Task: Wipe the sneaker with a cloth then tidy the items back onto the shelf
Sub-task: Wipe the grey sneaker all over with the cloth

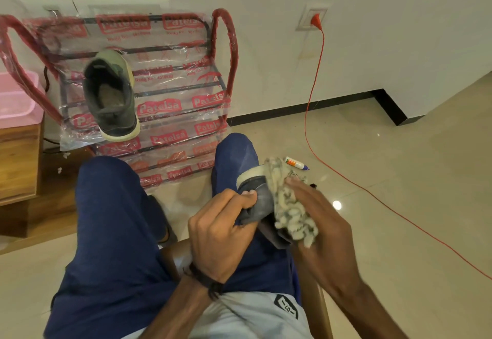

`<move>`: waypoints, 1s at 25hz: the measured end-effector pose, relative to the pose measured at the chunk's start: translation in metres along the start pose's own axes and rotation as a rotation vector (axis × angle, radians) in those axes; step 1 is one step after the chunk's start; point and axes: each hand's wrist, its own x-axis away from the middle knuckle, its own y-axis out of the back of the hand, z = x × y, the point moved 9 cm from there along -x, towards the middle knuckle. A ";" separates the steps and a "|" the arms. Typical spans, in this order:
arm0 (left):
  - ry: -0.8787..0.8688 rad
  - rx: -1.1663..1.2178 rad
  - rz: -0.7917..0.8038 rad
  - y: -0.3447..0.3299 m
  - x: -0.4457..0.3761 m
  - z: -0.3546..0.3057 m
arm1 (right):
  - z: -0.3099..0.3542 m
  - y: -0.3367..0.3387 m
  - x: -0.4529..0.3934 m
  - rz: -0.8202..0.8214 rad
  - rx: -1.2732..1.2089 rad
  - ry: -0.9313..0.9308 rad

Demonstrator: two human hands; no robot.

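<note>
Head view: the left hand (223, 229) grips a grey sneaker (257, 200) on the right thigh, fingers curled round its upper. The right hand (316, 216) presses a shaggy cloth (290, 205) against it — fingers fairly straight. Another sneaker (110, 96) sits on the plastic-wrapped shelf (183, 91) ahead.

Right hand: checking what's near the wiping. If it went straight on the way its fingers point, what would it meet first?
Probably the cloth under the right hand, then the sneaker; depth unclear.
</note>
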 end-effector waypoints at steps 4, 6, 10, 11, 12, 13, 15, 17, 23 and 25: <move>0.012 0.013 0.018 0.000 -0.001 0.002 | 0.032 -0.001 0.014 0.057 0.046 0.212; -0.014 -0.006 0.021 -0.002 -0.003 0.000 | 0.013 0.000 0.004 0.076 0.030 0.185; -0.026 0.001 0.023 0.000 -0.005 -0.002 | 0.004 0.004 -0.007 -0.004 -0.033 0.007; -0.024 0.000 0.024 0.002 -0.006 -0.001 | 0.021 0.002 -0.001 0.019 -0.003 0.106; -0.024 -0.008 0.028 0.003 -0.007 0.001 | 0.032 0.000 0.003 0.053 0.020 0.199; -0.027 -0.017 0.032 0.003 -0.007 0.001 | 0.030 -0.002 0.002 0.091 0.025 0.236; -0.036 -0.020 0.027 0.000 -0.007 -0.001 | 0.002 0.000 -0.015 0.080 -0.063 0.074; -0.024 0.000 0.021 0.000 -0.005 -0.001 | -0.002 0.002 -0.017 0.054 -0.067 -0.006; -0.027 0.006 0.026 -0.001 -0.007 -0.002 | 0.001 0.005 -0.018 0.103 -0.025 0.072; -0.008 0.028 0.025 0.001 -0.007 -0.002 | 0.003 0.006 -0.016 0.083 -0.030 0.026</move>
